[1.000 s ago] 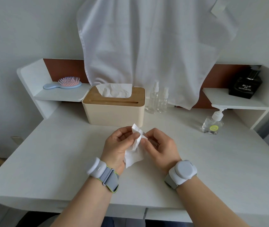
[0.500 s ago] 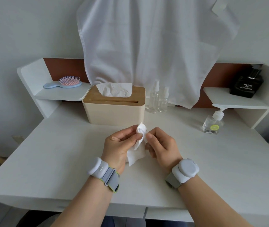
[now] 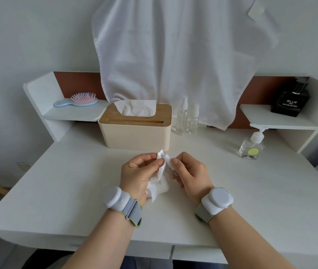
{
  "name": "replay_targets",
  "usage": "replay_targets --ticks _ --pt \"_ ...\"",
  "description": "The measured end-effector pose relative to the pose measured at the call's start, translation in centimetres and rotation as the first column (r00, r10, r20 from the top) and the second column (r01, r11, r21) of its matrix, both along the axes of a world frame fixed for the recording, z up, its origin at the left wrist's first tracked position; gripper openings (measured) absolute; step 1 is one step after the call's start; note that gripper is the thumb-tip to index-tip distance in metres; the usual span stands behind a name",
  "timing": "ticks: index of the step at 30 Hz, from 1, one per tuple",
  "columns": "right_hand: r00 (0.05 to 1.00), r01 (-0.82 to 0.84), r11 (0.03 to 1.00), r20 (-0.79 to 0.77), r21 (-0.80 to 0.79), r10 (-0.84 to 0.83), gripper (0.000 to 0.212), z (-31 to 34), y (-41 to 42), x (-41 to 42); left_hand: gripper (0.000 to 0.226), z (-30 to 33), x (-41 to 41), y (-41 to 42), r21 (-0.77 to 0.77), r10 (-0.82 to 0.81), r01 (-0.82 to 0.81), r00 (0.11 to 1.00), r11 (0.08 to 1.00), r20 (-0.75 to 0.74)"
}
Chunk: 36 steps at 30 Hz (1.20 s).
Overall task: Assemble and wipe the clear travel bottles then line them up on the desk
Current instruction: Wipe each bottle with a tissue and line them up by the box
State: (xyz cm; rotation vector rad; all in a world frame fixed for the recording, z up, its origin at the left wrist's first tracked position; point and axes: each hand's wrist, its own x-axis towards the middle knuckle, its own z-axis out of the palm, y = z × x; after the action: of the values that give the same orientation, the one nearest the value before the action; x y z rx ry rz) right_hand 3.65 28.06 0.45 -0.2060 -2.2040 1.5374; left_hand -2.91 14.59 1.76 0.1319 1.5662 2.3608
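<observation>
My left hand (image 3: 140, 171) pinches a crumpled white tissue (image 3: 159, 184) between thumb and fingers, just above the desk (image 3: 261, 191). My right hand (image 3: 190, 171) faces it and pinches a small white piece (image 3: 168, 159) at the tissue's top. Whether that piece is a bottle part or a fold of tissue I cannot tell. Two clear spray bottles, a taller one (image 3: 181, 118) and a shorter one (image 3: 193, 121), stand side by side at the back of the desk, right of the tissue box. A clear pump bottle (image 3: 251, 149) stands at the right.
A beige tissue box (image 3: 135, 133) with a wooden lid sits just behind my hands. A white cloth (image 3: 173, 55) hangs down over the back. The left shelf holds a hairbrush (image 3: 76, 100), the right shelf a black perfume bottle (image 3: 290, 100).
My hands have drawn closer together. The tissue's top has folded down smaller between my fingertips and its lower part has bunched under my left palm.
</observation>
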Motion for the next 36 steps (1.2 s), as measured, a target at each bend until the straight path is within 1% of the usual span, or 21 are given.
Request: replay_targets --ticks 6,8,10,12,14,16,19,21,23,25,26,28,30,32,34,36 --pt "1.000 0.022 1.000 0.010 -0.022 -0.022 0.032 0.1 0.0 0.1 0.015 0.4 0.2 -0.4 -0.039 -0.072 0.073 0.997 0.997 0.041" --pt "0.999 0.042 0.998 0.004 -0.046 -0.042 0.030 0.1 0.2 0.1 0.019 0.3 0.2 -0.8 -0.101 -0.052 0.054 0.998 0.993 0.017" --pt "0.998 0.069 0.994 -0.006 -0.082 -0.069 0.032 0.1 0.3 -0.1 0.028 0.2 -0.1 -1.4 -0.222 -0.038 0.029 0.999 0.975 -0.037" --pt "0.996 0.091 0.989 -0.015 -0.120 -0.093 0.037 0.0 0.5 -0.2 0.035 0.0 -0.6 -2.1 -0.390 -0.054 -0.002 0.990 0.921 -0.133" --pt "0.995 0.097 0.986 -0.019 -0.135 -0.101 0.039 0.0 0.6 -0.3 0.037 0.0 -1.2 -2.7 -0.553 -0.096 -0.048 0.969 0.832 -0.228" --pt "0.995 0.099 0.987 -0.017 -0.126 -0.102 0.038 -0.1 0.6 -0.3 0.035 0.1 -1.7 -2.9 -0.658 -0.131 -0.093 0.950 0.748 -0.283" --pt "0.994 0.107 0.988 -0.018 -0.114 -0.110 0.036 -0.1 0.7 -0.2 0.026 0.3 -2.6 -2.8 -0.768 -0.180 -0.192 0.911 0.611 -0.370" --pt "0.994 0.105 0.988 -0.021 -0.111 -0.108 0.032 -0.2 0.8 -0.2 0.022 0.5 -3.3 -2.5 -0.802 -0.193 -0.257 0.889 0.540 -0.415" --pt "0.994 0.105 0.987 -0.021 -0.118 -0.108 0.028 -0.2 0.9 -0.2 0.021 0.7 -4.0 -2.2 -0.804 -0.169 -0.337 0.868 0.490 -0.467" --pt "0.994 0.108 0.986 -0.016 -0.125 -0.111 0.027 -0.3 1.1 -0.2 0.016 0.8 -4.7 -2.0 -0.790 -0.147 -0.421 0.836 0.447 -0.529" --pt "0.994 0.108 0.986 -0.015 -0.128 -0.111 0.027 -0.3 1.1 -0.3 0.015 0.8 -5.0 -2.0 -0.787 -0.153 -0.436 0.826 0.437 -0.543" --pt "0.994 0.108 0.985 -0.019 -0.138 -0.111 0.027 -0.3 1.0 -0.3 0.025 0.7 -5.4 -1.8 -0.805 -0.202 -0.402 0.828 0.435 -0.523" --pt "0.993 0.109 0.983 -0.023 -0.150 -0.113 0.027 -0.1 0.9 -0.3 0.039 0.5 -5.8 -1.6 -0.838 -0.275 -0.321 0.841 0.442 -0.467" --pt "0.993 0.114 0.980 -0.007 -0.163 -0.116 0.027 0.0 0.9 -0.4 0.044 0.4 -6.0 -1.2 -0.862 -0.338 -0.244 0.845 0.445 -0.414" --pt "0.994 0.108 0.977 0.011 -0.186 -0.108 0.024 0.1 0.9 -0.4 0.037 0.2 -6.1 -0.9 -0.868 -0.367 -0.219 0.840 0.446 -0.400" --pt "0.995 0.098 0.975 0.015 -0.199 -0.097 0.019 0.1 1.0 -0.4 0.024 0.0 -6.1 -0.8 -0.859 -0.349 -0.250 0.835 0.446 -0.424"
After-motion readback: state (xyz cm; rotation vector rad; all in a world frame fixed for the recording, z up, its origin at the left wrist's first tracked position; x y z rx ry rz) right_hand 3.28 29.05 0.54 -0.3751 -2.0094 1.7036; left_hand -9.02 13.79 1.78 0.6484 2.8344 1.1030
